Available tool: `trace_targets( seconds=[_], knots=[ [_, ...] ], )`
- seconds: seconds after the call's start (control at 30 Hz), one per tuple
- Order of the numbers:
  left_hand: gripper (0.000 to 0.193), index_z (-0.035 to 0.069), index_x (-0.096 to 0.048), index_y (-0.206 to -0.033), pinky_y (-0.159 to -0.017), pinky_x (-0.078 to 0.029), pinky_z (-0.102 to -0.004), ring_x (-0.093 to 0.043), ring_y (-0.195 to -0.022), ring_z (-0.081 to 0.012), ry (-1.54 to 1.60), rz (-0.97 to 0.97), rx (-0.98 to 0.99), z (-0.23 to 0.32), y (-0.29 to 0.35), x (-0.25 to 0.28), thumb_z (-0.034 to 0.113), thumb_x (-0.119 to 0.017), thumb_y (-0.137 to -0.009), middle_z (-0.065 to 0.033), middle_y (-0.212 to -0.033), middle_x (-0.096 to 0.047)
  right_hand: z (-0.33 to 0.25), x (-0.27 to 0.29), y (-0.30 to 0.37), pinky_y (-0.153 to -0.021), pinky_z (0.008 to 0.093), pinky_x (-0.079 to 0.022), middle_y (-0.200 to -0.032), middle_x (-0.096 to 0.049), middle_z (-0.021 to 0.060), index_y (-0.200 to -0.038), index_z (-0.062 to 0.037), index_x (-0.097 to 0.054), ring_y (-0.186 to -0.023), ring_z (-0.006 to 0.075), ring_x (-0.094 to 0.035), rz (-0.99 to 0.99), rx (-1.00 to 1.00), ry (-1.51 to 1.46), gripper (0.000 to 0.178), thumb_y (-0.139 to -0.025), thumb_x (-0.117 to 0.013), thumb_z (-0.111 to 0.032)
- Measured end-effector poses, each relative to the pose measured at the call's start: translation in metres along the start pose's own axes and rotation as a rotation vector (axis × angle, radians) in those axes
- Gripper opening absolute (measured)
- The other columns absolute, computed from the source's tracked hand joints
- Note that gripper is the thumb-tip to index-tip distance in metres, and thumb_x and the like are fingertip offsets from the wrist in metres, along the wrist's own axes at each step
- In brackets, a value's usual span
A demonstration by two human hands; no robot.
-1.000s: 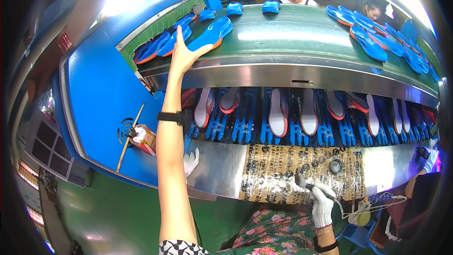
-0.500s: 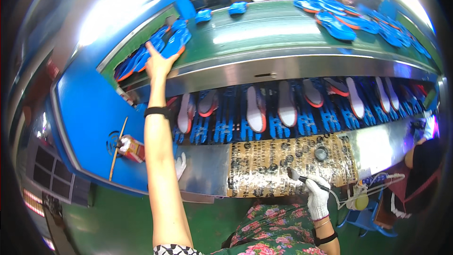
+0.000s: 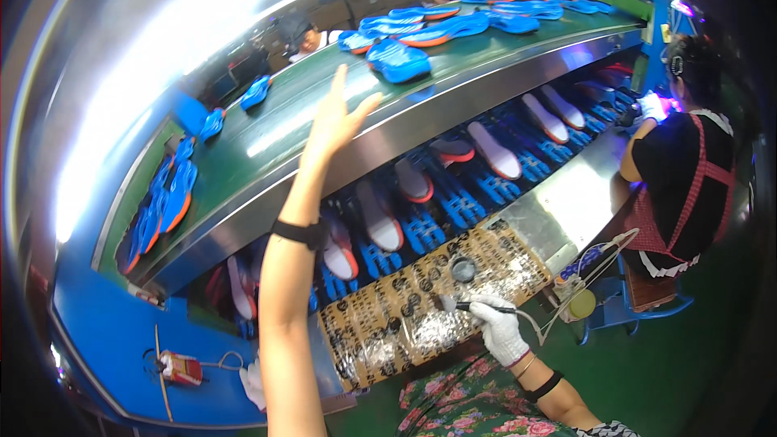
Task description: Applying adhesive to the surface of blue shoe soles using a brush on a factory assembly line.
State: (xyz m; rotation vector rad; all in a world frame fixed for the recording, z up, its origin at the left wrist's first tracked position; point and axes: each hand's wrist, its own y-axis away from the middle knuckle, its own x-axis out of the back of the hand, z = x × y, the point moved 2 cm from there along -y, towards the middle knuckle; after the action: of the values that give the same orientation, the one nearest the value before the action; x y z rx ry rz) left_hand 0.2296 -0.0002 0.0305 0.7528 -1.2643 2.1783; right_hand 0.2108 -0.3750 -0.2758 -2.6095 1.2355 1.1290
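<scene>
My bare left hand (image 3: 333,123) reaches over the upper green conveyor belt (image 3: 299,101), fingers spread and holding nothing. Just beyond its fingertips lies a blue shoe sole (image 3: 398,61) with an orange edge, apart from the hand. More blue soles (image 3: 443,30) are grouped behind it. My right hand (image 3: 498,332), in a white knit glove, grips a brush (image 3: 450,303) by its dark handle. The brush head hangs over a bench covered with brown printed sheeting (image 3: 417,340). A small round dish (image 3: 464,269) sits on that sheeting, close to the brush.
Below the belt, a lower rack (image 3: 423,231) carries grey and white insole-like pieces (image 3: 494,151) with red edges. Blue soles (image 3: 178,194) crowd the belt's left end. A co-worker (image 3: 688,170) sits at right; other people are across the belt. A red box (image 3: 182,368) lies at left.
The view has swung to the right. My left hand has left the soles at the belt's left end and moved right toward the others. My right hand still holds the brush.
</scene>
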Motion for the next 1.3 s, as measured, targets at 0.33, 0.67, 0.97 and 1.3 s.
trace_targets(
  seconds=[0.33, 0.67, 0.97, 1.3],
  knots=[
    [0.057, 0.013, -0.052, -0.124, -0.079, -0.051, -0.0390, -0.062, -0.099, -0.0246, 0.859, 0.012, 0.436, 0.048, -0.021, -0.031, 0.039, -0.083, -0.084, -0.0105, -0.114, -0.059, -0.009, 0.018, -0.002, -0.066, 0.0207, -0.047, -0.089, -0.071, 0.0022, -0.107, -0.0004, -0.073, -0.072, 0.0073, -0.060, 0.001, 0.002, -0.074, 0.016, -0.091, -0.069, -0.002],
    [0.026, 0.004, -0.056, -0.118, -0.093, -0.047, -0.0283, -0.057, -0.104, -0.0148, 0.540, 0.551, 0.093, -0.015, 0.188, 0.063, 0.008, -0.068, -0.095, -0.0076, -0.119, -0.052, -0.029, 0.004, -0.011, -0.066, 0.0223, -0.048, -0.091, -0.071, 0.0033, -0.108, 0.0010, -0.073, -0.073, 0.0090, -0.061, -0.054, 0.045, -0.150, 0.017, -0.092, -0.068, -0.002],
    [0.061, -0.005, -0.052, -0.133, -0.093, -0.055, -0.0430, -0.067, -0.103, -0.0319, 1.451, 0.300, 0.687, -0.014, 0.347, -0.016, 0.025, -0.066, -0.082, -0.0187, -0.113, -0.066, -0.056, -0.022, -0.005, -0.070, 0.0219, -0.049, -0.104, -0.073, 0.0071, -0.110, 0.0012, -0.072, -0.077, 0.0105, -0.062, -0.187, 0.102, -0.128, 0.020, -0.090, -0.069, -0.002],
    [0.090, 0.005, -0.032, -0.155, -0.116, -0.037, -0.0531, -0.047, -0.138, -0.0380, 1.871, -0.025, 0.954, 0.054, 0.469, -0.133, 0.059, -0.059, -0.088, -0.0178, -0.152, -0.045, -0.064, -0.084, 0.031, -0.085, 0.0359, -0.056, -0.102, -0.076, 0.0144, -0.095, -0.0014, -0.075, -0.094, 0.0230, -0.072, -0.480, 0.494, 0.555, 0.021, -0.075, -0.081, 0.002]
  ],
)
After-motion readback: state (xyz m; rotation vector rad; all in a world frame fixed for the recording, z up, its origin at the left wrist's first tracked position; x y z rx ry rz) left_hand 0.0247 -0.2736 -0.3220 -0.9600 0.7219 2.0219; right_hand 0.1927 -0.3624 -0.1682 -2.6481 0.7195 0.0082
